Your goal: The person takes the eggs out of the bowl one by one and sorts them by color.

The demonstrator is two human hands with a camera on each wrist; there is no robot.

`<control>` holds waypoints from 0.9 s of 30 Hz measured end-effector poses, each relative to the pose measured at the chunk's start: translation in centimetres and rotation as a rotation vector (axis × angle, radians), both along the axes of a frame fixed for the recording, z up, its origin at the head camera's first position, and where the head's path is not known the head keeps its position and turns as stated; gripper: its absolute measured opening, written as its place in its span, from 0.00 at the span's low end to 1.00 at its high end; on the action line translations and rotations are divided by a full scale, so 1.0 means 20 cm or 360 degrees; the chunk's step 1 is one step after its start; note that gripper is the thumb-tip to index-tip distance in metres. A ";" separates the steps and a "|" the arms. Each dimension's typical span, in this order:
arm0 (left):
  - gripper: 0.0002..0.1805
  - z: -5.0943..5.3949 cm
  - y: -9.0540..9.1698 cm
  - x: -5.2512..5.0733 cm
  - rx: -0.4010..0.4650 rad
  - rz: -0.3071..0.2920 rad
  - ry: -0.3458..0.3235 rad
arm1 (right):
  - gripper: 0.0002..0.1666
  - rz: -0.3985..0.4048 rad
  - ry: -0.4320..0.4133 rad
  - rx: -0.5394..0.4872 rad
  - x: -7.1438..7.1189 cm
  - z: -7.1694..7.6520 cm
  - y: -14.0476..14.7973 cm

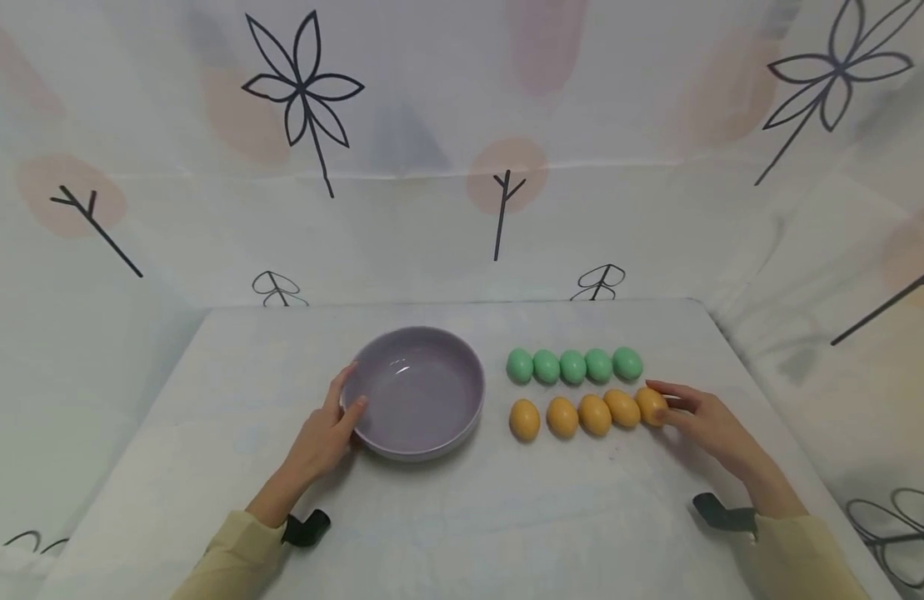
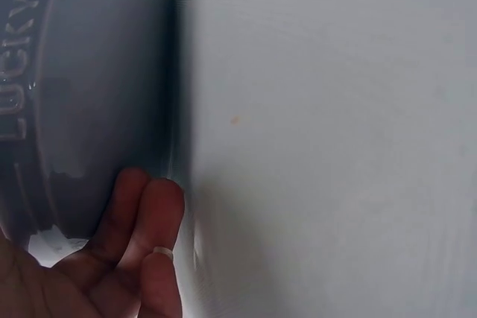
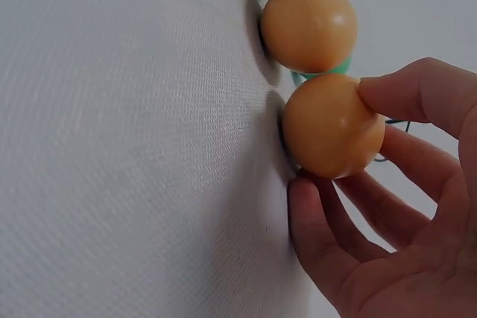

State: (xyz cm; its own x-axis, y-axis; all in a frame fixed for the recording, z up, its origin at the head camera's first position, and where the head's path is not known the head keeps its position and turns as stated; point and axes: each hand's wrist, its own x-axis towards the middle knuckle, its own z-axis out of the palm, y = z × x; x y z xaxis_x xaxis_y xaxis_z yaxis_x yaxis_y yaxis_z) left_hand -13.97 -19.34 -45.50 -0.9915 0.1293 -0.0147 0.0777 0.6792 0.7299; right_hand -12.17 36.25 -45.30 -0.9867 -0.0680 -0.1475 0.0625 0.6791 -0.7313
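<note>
A purple-grey bowl [image 1: 420, 392] stands on the table's left half. My left hand [image 1: 328, 433] grips its left side, thumb over the rim and fingers against the outer wall. In the left wrist view, fingers [image 2: 160, 206] lie low on the bowl's wall [image 2: 104, 87], which has raised lettering. My right hand [image 1: 705, 421] holds the rightmost orange egg [image 1: 651, 406] of a row of several. The right wrist view shows the thumb on that egg [image 3: 333, 126] and the fingers curved round its far side. The egg appears to rest on the table.
Behind the orange row is a row of several green eggs [image 1: 572, 367], close together. The other orange eggs [image 1: 562, 417] lie between the bowl and my right hand. A white cloth covers the table [image 1: 462, 533]; patterned fabric [image 1: 432, 233] hangs at the back and sides.
</note>
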 end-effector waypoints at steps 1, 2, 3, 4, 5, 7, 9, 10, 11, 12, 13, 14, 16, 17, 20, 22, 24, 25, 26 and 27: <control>0.34 0.00 0.00 0.00 -0.0004 0.0003 0.0003 | 0.38 0.0004 -0.0001 -0.0008 0.00 0.00 0.00; 0.34 0.00 0.00 0.00 -0.0009 0.0006 0.0007 | 0.38 0.0004 -0.0007 -0.0018 -0.01 0.00 0.00; 0.34 0.00 0.00 0.00 -0.0013 0.0007 0.0009 | 0.39 0.0005 -0.0010 -0.0021 -0.01 -0.01 0.00; 0.34 0.00 0.00 0.00 -0.0014 0.0009 0.0011 | 0.39 0.0004 -0.0014 -0.0023 -0.01 -0.01 -0.01; 0.34 0.00 0.00 0.01 -0.0013 0.0009 0.0014 | 0.39 0.0001 -0.0019 -0.0027 -0.01 -0.01 -0.01; 0.35 0.00 -0.01 0.01 -0.0008 0.0018 0.0011 | 0.39 -0.0003 -0.0025 -0.0034 -0.01 -0.02 0.00; 0.37 0.00 -0.01 0.02 0.0009 0.0031 0.0003 | 0.39 -0.0007 -0.0037 -0.0045 0.00 -0.02 0.00; 0.38 0.00 -0.01 0.02 0.0021 0.0037 0.0000 | 0.39 -0.0011 -0.0040 -0.0054 0.00 -0.02 0.00; 0.39 -0.01 -0.01 0.02 0.0032 0.0044 -0.0001 | 0.39 -0.0018 -0.0043 -0.0066 0.01 -0.01 0.01; 0.40 -0.01 -0.02 0.02 0.0049 0.0050 -0.0004 | 0.39 -0.0023 -0.0042 -0.0075 0.01 -0.01 0.01; 0.40 -0.01 -0.02 0.02 0.0063 0.0056 -0.0003 | 0.39 -0.0029 -0.0040 -0.0088 0.02 -0.01 0.01; 0.40 -0.01 -0.03 0.02 0.0071 0.0063 0.0004 | 0.39 -0.0034 -0.0037 -0.0105 0.02 -0.01 0.01; 0.40 -0.01 -0.06 0.02 0.0086 0.0069 0.0017 | 0.39 -0.0047 -0.0032 -0.0137 0.03 -0.01 0.02; 0.39 -0.01 -0.07 0.02 0.0090 0.0072 0.0028 | 0.39 -0.0052 -0.0024 -0.0145 0.03 -0.02 0.02; 0.35 0.00 -0.12 0.02 0.0080 0.0088 0.0074 | 0.39 -0.0064 -0.0007 -0.0153 0.04 -0.02 0.02; 0.31 0.02 -0.15 0.02 0.0064 0.0098 0.0121 | 0.39 -0.0081 0.0007 -0.0130 0.05 -0.03 0.02; 0.27 0.04 -0.19 0.02 0.0037 0.0133 0.0190 | 0.39 -0.0110 0.0010 -0.0116 0.06 -0.02 0.02; 0.25 0.05 -0.21 0.03 0.0015 0.0154 0.0230 | 0.38 -0.0125 0.0014 -0.0100 0.06 -0.02 0.02; 0.24 0.06 -0.22 0.03 -0.0013 0.0177 0.0274 | 0.38 -0.0142 0.0019 -0.0079 0.06 -0.02 0.01; 0.22 0.08 -0.24 0.03 -0.0037 0.0201 0.0316 | 0.38 -0.0162 0.0034 -0.0056 0.07 -0.01 0.00</control>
